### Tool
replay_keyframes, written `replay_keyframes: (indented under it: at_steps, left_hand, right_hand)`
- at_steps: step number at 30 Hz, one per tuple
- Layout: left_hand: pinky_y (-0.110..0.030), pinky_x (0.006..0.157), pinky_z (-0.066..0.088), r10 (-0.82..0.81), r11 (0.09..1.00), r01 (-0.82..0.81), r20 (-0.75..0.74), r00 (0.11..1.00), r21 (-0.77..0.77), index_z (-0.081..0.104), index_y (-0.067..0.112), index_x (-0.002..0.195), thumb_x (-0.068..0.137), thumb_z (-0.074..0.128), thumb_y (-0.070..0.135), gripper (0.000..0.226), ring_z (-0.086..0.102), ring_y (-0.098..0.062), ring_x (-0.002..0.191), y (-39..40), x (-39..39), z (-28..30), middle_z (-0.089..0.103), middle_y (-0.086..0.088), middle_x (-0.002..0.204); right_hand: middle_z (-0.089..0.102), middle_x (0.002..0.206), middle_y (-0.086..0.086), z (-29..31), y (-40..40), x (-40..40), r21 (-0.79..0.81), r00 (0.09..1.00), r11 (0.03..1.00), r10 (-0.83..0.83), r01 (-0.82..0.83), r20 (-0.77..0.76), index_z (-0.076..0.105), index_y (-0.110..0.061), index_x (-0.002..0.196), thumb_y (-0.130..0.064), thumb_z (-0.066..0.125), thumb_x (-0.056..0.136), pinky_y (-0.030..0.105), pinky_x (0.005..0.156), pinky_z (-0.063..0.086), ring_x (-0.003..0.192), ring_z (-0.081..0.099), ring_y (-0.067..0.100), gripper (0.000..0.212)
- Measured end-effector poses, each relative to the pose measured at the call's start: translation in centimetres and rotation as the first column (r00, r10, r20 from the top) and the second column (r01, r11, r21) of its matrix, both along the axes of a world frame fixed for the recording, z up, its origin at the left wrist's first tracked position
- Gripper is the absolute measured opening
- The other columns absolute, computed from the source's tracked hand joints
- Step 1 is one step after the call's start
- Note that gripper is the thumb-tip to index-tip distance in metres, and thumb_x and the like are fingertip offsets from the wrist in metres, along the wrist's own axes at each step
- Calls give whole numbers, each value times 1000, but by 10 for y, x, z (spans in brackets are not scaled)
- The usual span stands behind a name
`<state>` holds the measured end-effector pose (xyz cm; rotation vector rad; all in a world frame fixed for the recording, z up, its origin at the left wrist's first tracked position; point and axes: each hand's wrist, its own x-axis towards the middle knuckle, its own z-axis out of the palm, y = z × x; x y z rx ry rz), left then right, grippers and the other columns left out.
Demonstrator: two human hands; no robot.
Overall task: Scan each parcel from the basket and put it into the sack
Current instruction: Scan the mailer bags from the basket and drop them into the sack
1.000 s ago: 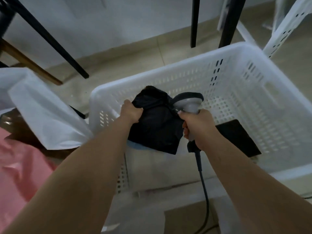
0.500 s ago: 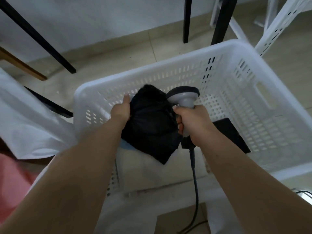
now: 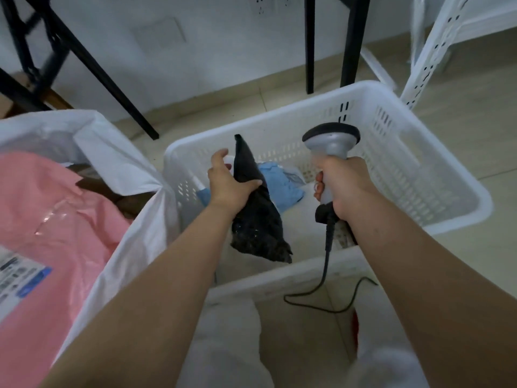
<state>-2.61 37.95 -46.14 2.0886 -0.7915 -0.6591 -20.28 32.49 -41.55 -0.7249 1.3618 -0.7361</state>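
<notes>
Head view: left hand (image 3: 228, 183) is clamped around a black parcel (image 3: 256, 217), thumb across its front, holding it tilted above the near left corner of the white basket (image 3: 419, 175). Right hand (image 3: 342, 186) is wrapped tight on the grey scanner (image 3: 330, 152), head upright, cable (image 3: 327, 270) trailing down. A blue parcel (image 3: 279, 186) lies in the basket. The white sack (image 3: 134, 169) gapes open at left, a pink parcel (image 3: 50, 219) inside.
</notes>
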Motion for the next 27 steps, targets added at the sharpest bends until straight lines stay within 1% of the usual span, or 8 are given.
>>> replay_keyframes:
  at_steps: [2,5,6,8,12,17,23,27]
  left_hand:
    - [-40,103,42,69,989,-67,-14,998,129,27,14,148,74,85,18,93,47,-30,126,25,-16,11,43,-13,142]
    - [-39,88,52,167,978,-133,-220,961,161,61,3,118,83,77,18,41,62,-33,104,70,-32,26,66,-11,109]
    - [-37,84,52,172,980,-139,-245,954,144,66,4,109,88,73,15,25,63,-31,98,84,-36,33,67,-9,96]
    - [-33,81,48,199,980,-189,-277,940,62,66,11,107,94,65,13,14,61,-26,92,98,-38,50,63,0,84]
    - [-34,85,47,187,949,-280,-452,872,-148,59,20,118,100,55,15,19,58,-17,83,98,-34,79,63,3,94]
    - [-44,94,51,78,937,-262,-591,803,-231,60,24,97,103,49,12,18,63,-25,99,83,-24,89,66,-2,102]
    - [-45,97,50,62,908,-304,-625,778,-288,59,17,122,103,47,12,23,63,-27,108,54,-10,81,66,-8,120]
    - [-47,103,47,108,914,-317,-603,791,-252,54,20,135,103,48,18,33,59,-28,114,38,-4,73,63,-5,126]
  right_hand:
    - [43,55,5,10,17,-7,-5,999,1000,-1,1,43,51,-6,77,-11,63,89,23,45,34,40,37,14,18]
    - [44,55,4,23,48,-17,-28,997,999,17,-15,69,52,-6,77,-13,65,89,22,44,35,39,38,13,19]
    - [45,55,4,25,58,-18,-37,997,999,31,-28,69,53,-5,80,-14,66,89,21,43,36,40,39,12,18]
    - [46,58,5,31,73,-21,-46,995,997,69,-66,67,57,-5,92,-16,68,89,19,41,36,42,40,12,16]
    - [49,61,5,45,76,-27,-101,996,992,83,-82,11,58,-6,93,-18,68,89,22,43,39,44,42,14,16]
    - [49,59,5,53,61,-35,-143,998,989,29,-22,48,55,-6,87,-17,68,88,23,45,39,43,42,15,17]
    - [50,60,5,56,44,-33,-160,990,986,67,-47,124,53,-8,90,-21,70,87,21,43,38,38,41,12,21]
    - [51,58,3,72,43,-40,-213,963,956,234,-202,136,56,-9,94,-22,70,88,21,42,39,39,40,12,20]
